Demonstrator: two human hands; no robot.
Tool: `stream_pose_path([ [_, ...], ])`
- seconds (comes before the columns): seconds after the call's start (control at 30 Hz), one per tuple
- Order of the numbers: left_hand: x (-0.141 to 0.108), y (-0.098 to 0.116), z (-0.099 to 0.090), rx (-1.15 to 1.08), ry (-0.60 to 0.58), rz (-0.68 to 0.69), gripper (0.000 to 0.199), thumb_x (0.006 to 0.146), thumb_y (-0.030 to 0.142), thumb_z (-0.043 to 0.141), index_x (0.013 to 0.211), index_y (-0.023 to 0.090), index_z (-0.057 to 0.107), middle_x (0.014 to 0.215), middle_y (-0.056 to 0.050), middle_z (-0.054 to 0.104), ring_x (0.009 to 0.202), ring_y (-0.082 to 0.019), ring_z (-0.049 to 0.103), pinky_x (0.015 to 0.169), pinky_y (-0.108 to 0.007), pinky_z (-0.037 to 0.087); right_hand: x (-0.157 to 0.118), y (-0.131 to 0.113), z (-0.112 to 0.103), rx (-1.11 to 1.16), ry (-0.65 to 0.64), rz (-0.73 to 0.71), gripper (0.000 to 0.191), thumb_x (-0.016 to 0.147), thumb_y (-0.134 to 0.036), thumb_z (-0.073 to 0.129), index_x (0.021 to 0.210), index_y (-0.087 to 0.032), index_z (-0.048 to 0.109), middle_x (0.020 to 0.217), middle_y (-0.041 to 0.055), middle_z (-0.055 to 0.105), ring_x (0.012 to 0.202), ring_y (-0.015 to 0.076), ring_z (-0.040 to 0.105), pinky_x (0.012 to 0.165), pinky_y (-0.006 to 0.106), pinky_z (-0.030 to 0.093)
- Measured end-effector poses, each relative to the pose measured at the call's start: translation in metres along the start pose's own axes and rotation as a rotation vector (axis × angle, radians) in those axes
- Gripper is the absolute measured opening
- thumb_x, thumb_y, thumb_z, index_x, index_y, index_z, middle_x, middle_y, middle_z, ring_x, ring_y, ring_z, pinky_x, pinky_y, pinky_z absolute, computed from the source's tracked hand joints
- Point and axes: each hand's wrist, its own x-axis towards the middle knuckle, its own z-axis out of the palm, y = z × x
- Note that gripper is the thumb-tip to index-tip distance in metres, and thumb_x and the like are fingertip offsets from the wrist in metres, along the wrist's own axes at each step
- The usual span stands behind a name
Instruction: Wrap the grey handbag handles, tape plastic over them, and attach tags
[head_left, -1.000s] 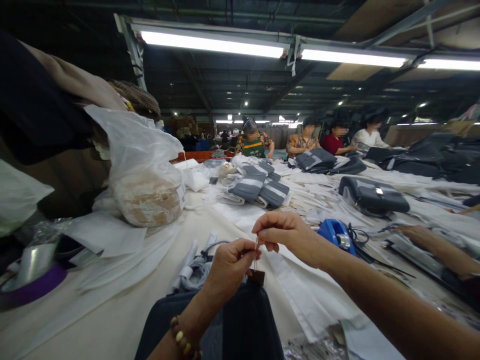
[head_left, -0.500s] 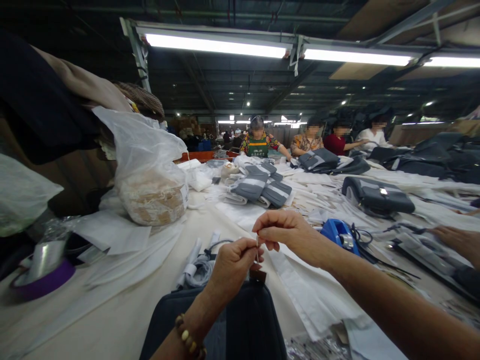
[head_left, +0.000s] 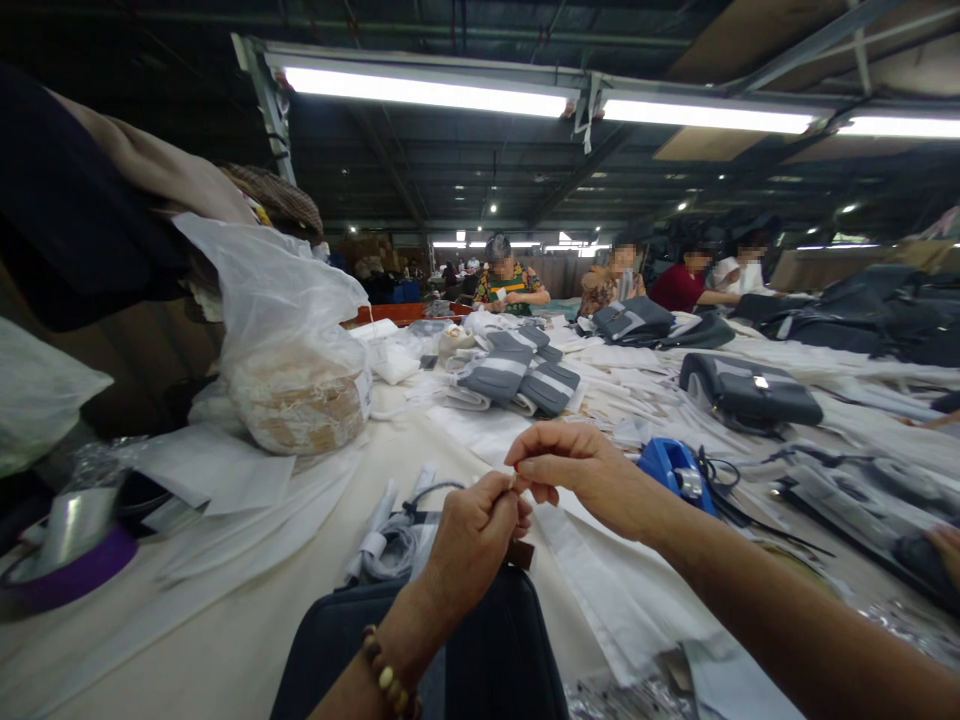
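Above the far end of a dark bag point(head_left: 495, 640), my two hands meet with their fingertips nearly touching. My left hand point(head_left: 476, 525), with a beaded bracelet on its wrist, is closed around something too small to make out. My right hand point(head_left: 574, 470) pinches at the same spot, and what lies between its thumb and forefinger is hidden. A small brown tag point(head_left: 520, 555) shows just below my left hand, at the bag's top edge. Behind the bag lies a coiled grey cord point(head_left: 390, 550) with white wrapping.
A blue tape dispenser point(head_left: 679, 472) stands right of my hands. Wrapped grey bundles point(head_left: 517, 370) and a dark bag point(head_left: 750, 390) lie farther back. At left are a plastic-wrapped roll point(head_left: 300, 400) and a purple tape roll point(head_left: 75, 575). Several people work across the table.
My left hand has turned and closed more, covering the thin thing that showed between the fingers. My right hand has barely moved. At the right edge, another person's hand has moved lower and outward.
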Motion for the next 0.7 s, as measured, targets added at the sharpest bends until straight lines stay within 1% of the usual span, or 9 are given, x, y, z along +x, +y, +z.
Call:
stream_pose_path([
  [0.13, -0.0015, -0.0008, -0.0005, 0.029, -0.053, 0.018, 0.021, 0.084, 0.029, 0.044, 0.077, 0.016, 0.058, 0.073, -0.003, 0.063, 0.068, -0.015, 0.062, 0.066, -0.026, 0.054, -0.0006, 0.0009, -0.0019, 0.041, 0.029, 0.027, 0.008, 0.065, -0.021, 0.061, 0.071, -0.016, 0.064, 0.057, -0.0017, 0.061, 0.048, 0.0087, 0.05, 0.048, 0.021, 0.039],
  [0.33, -0.0043, 0.0006, 0.0037, 0.006, -0.094, 0.027, 0.023, 0.086, 0.028, 0.042, 0.078, 0.015, 0.059, 0.076, -0.004, 0.063, 0.072, -0.016, 0.061, 0.069, -0.027, 0.052, -0.0037, 0.0037, -0.0055, 0.075, 0.038, 0.025, 0.008, 0.065, -0.019, 0.061, 0.072, -0.016, 0.064, 0.055, -0.0023, 0.061, 0.049, 0.0085, 0.051, 0.049, 0.02, 0.039],
  [0.53, -0.0064, 0.0001, 0.0074, -0.003, -0.097, 0.014, 0.024, 0.085, 0.031, 0.043, 0.079, 0.015, 0.06, 0.076, -0.005, 0.064, 0.072, -0.017, 0.062, 0.069, -0.03, 0.053, -0.0071, 0.0057, -0.0091, 0.058, 0.046, 0.013, 0.009, 0.066, -0.019, 0.06, 0.073, -0.016, 0.065, 0.057, -0.0019, 0.063, 0.05, 0.0082, 0.051, 0.048, 0.02, 0.038],
  [0.7, -0.0088, 0.0039, 0.0085, -0.006, -0.11, -0.01, 0.029, 0.086, 0.036, 0.042, 0.079, 0.014, 0.06, 0.077, -0.007, 0.065, 0.072, -0.018, 0.063, 0.07, -0.031, 0.054, -0.0101, 0.007, -0.0104, 0.056, 0.038, 0.015, 0.008, 0.067, -0.017, 0.06, 0.074, -0.016, 0.065, 0.058, -0.0024, 0.063, 0.051, 0.0082, 0.052, 0.05, 0.019, 0.038],
])
